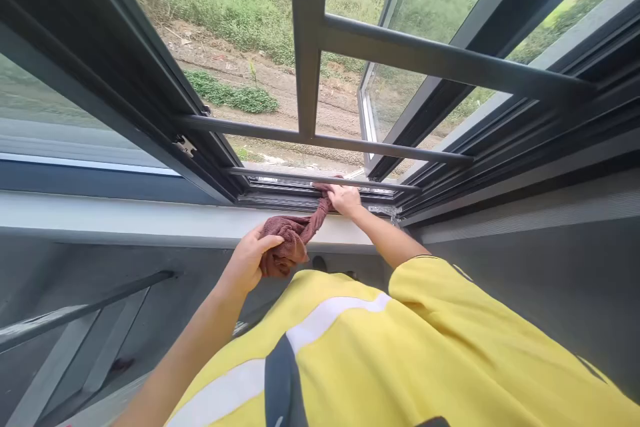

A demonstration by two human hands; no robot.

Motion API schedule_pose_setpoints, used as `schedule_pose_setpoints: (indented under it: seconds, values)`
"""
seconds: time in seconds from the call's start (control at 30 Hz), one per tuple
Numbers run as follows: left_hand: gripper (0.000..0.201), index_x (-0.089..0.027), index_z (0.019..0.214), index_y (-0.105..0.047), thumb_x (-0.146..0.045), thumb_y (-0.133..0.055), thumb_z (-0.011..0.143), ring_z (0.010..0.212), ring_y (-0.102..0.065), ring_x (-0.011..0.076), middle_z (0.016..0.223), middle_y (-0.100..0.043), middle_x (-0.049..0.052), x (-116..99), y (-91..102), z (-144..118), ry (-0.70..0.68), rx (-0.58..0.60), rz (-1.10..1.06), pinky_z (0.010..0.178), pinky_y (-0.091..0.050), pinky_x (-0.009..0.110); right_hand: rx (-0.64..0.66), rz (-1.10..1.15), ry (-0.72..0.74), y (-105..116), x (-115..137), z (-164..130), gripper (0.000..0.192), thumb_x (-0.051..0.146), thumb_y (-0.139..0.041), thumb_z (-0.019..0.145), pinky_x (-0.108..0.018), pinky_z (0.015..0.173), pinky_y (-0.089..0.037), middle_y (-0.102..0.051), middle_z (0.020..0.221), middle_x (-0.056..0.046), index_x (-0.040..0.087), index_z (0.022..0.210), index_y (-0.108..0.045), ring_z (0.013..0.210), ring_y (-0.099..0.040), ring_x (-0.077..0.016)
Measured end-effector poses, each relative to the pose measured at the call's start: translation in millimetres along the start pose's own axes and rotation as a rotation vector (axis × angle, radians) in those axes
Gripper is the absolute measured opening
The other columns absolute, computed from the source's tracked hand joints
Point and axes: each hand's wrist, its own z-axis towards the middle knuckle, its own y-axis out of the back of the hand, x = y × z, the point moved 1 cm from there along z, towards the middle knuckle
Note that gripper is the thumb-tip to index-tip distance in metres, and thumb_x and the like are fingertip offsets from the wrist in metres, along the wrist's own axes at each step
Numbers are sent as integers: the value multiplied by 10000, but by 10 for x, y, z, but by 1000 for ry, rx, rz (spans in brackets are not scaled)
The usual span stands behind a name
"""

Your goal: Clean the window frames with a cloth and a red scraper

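A reddish-brown cloth [287, 247] stretches between my two hands, bunched at one end and twisted toward the other. My left hand [250, 257] is closed round the bunched end, just in front of the white sill [165, 217]. Farther forward, my right hand [344, 199] grips the twisted end down at the dark window track [280, 200]. Part of the cloth there passes beneath the lowest bar [320, 180] and touches the track. The fingertips of my right hand are partly hidden by the cloth.
Grey metal bars [310, 47] cross the opening above my hands. An outward-opened window sash [400, 93] stands beyond them on the right. A window latch [185, 145] sits on the left frame. Down at the left is a handrail [85, 310]. Outside lie soil and grass.
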Motion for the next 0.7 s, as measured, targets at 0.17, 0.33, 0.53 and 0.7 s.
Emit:
schedule_pose_setpoints:
  seconds: [0.17,0.33,0.53,0.7]
  values:
    - [396,-140,995,-636,-237,-719,620,765,-650,219,845,-696,60,-17,-153,3,7,60,18,678,-523,304,66,46,37,4,100,130,424,358,-275,949,-409,921,-342,-598,1228,-89,227,1287,-496,1112,-514,-254]
    - [419,-148,1006,-631,-233,-716,604,699,-644,211,783,-678,37,-32,-222,-19,10,39,59,623,-527,311,130,83,-59,-83,270,272,409,370,-275,952,-392,904,-366,-628,1175,-79,240,1220,-556,1040,-559,-247]
    - [385,-151,989,-654,-217,-728,617,797,-651,205,887,-703,53,-69,-29,-99,-72,-42,-9,695,-528,275,-77,68,133,-90,54,-47,376,184,-402,873,-360,1040,-261,-567,1274,-119,130,1209,-563,1164,-475,-213]
    - [369,-124,991,-646,-214,-708,638,775,-650,225,879,-699,75,-37,-49,-85,-62,-18,-22,651,-530,305,-49,19,20,49,-448,-197,359,229,-426,853,-337,949,-340,-645,1105,-107,154,1149,-616,1023,-545,-223]
